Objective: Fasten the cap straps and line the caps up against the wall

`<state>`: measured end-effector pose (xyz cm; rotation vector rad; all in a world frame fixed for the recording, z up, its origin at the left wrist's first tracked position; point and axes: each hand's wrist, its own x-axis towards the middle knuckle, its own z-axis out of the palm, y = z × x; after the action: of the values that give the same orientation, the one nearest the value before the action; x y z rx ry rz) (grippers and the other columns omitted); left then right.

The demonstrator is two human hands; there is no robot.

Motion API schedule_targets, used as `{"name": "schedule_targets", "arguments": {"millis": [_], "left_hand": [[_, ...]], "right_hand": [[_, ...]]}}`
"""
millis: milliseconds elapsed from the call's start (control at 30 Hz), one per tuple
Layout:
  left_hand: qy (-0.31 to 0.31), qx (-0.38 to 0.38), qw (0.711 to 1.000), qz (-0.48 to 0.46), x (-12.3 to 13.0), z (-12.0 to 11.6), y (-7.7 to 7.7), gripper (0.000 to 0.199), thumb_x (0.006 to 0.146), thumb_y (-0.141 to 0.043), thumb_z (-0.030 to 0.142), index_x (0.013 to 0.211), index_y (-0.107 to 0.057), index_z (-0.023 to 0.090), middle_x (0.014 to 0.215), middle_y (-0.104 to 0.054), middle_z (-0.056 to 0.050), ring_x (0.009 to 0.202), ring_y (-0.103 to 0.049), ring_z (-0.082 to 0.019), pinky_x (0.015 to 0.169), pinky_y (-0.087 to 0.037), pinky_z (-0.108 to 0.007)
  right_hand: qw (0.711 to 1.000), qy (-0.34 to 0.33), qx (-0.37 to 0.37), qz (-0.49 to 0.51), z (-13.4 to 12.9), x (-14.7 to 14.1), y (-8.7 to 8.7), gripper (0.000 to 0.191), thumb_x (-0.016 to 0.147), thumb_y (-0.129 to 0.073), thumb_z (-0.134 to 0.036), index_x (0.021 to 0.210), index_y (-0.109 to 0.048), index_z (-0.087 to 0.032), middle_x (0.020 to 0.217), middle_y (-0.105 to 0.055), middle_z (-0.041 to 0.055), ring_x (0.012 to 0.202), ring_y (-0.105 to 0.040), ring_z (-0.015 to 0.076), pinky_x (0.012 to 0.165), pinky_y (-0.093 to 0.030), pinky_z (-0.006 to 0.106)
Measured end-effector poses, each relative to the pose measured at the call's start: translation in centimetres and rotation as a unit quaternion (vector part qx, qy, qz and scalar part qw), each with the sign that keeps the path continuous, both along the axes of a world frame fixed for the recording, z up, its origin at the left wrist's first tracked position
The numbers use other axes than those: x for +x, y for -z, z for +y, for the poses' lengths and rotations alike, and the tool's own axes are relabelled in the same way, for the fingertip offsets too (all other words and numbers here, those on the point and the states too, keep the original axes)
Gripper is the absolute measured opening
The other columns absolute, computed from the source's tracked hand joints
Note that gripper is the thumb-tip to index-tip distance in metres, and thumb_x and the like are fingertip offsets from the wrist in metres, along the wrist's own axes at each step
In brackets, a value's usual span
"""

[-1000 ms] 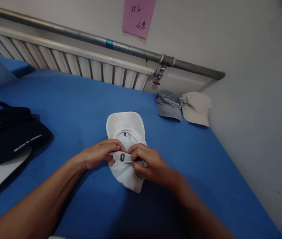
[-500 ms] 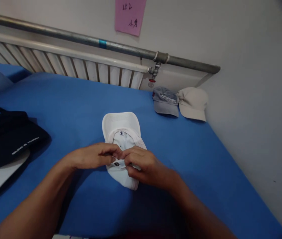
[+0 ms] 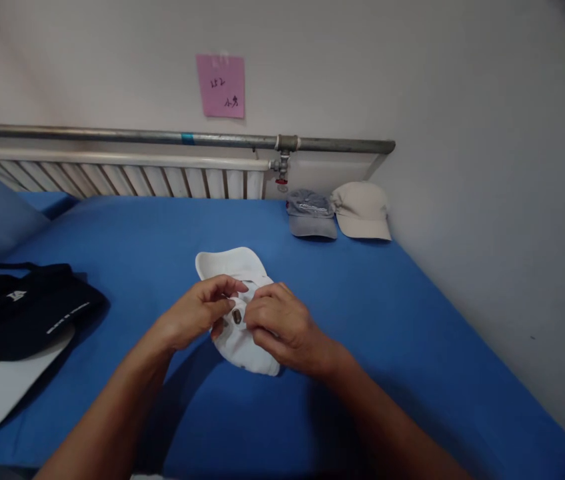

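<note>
A white baseball cap [image 3: 247, 350] lies on the blue-covered surface in front of me, its brim [image 3: 232, 263] pointing away. Between my hands shows the small dark metal buckle [image 3: 236, 315] of its back strap. My left hand [image 3: 200, 310] is closed on the strap side of the cap, thumb and forefinger beside the buckle. From the other side my right hand [image 3: 280, 327] pinches the cap's strap with curled fingers; its fingertips are partly hidden.
At the back right sit a grey cap [image 3: 311, 213] and a beige cap [image 3: 362, 210] by the wall. A navy cap [image 3: 27, 310] overlaps a white-brimmed cap [image 3: 17, 393] on the left. A radiator [image 3: 137, 180] and pipe [image 3: 127, 137] run along the back wall.
My view has tilted up and levelled. The left hand has shifted its grip around the buckle, which now faces up more plainly, and the cap has turned slightly.
</note>
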<state>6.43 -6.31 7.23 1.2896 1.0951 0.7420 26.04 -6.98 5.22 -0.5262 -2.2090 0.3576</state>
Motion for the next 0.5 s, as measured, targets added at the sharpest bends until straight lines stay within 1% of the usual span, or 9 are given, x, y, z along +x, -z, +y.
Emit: {"name": "schedule_targets", "arguments": {"millis": [100, 167, 233, 367, 500], "left_hand": [[-0.031, -0.003, 1.0, 0.002, 0.8, -1.3, -0.4, 0.034, 0.071, -0.06, 0.026, 0.102, -0.056, 0.014, 0.08, -0.051, 0.003, 0.038, -0.041, -0.003, 0.033, -0.033, -0.02], [-0.048, 0.0, 0.999, 0.007, 1.3, -2.2, -0.8, 0.031, 0.072, -0.059, 0.024, 0.102, -0.056, 0.013, 0.079, -0.051, 0.003, 0.039, -0.043, -0.003, 0.034, -0.034, -0.019], [-0.061, 0.005, 0.998, 0.02, 1.9, -3.2, -1.2, 0.027, 0.074, -0.056, 0.02, 0.101, -0.056, 0.012, 0.076, -0.049, 0.004, 0.038, -0.043, -0.003, 0.034, -0.035, -0.02], [-0.073, 0.021, 0.996, 0.057, 2.7, -4.8, -2.0, 0.023, 0.078, -0.049, 0.011, 0.101, -0.055, 0.012, 0.072, -0.049, 0.005, 0.034, -0.042, -0.004, 0.032, -0.036, -0.02], [-0.086, 0.049, 0.992, 0.078, 3.2, -6.0, -2.1, 0.025, 0.079, -0.046, 0.005, 0.1, -0.055, 0.012, 0.067, -0.048, 0.007, 0.035, -0.044, -0.005, 0.033, -0.038, -0.02]], "right_hand": [[0.999, 0.016, -0.041, 0.028, -0.9, 0.5, -0.1, 0.012, 0.084, -0.056, -0.01, 0.083, -0.057, -0.021, 0.078, -0.062, 0.0002, 0.085, -0.054, 0.0162, 0.082, -0.045, 0.032], [0.995, 0.017, -0.072, 0.062, -1.6, 0.6, 0.0, 0.011, 0.084, -0.057, -0.011, 0.083, -0.056, -0.021, 0.077, -0.061, -0.0004, 0.081, -0.054, 0.0145, 0.079, -0.046, 0.029], [0.993, 0.023, -0.083, 0.077, -2.4, 0.7, 0.0, 0.012, 0.084, -0.058, -0.01, 0.082, -0.056, -0.022, 0.077, -0.062, -0.0011, 0.081, -0.054, 0.0141, 0.078, -0.046, 0.029], [0.995, 0.064, -0.045, 0.061, -4.0, 0.5, -0.2, 0.014, 0.084, -0.055, -0.009, 0.079, -0.056, -0.022, 0.075, -0.063, -0.0008, 0.079, -0.054, 0.0154, 0.079, -0.044, 0.031], [0.993, 0.117, 0.02, 0.025, -5.6, 0.2, -0.4, 0.014, 0.085, -0.05, -0.01, 0.078, -0.057, -0.02, 0.076, -0.062, 0.0024, 0.08, -0.053, 0.0178, 0.078, -0.043, 0.034]]}}
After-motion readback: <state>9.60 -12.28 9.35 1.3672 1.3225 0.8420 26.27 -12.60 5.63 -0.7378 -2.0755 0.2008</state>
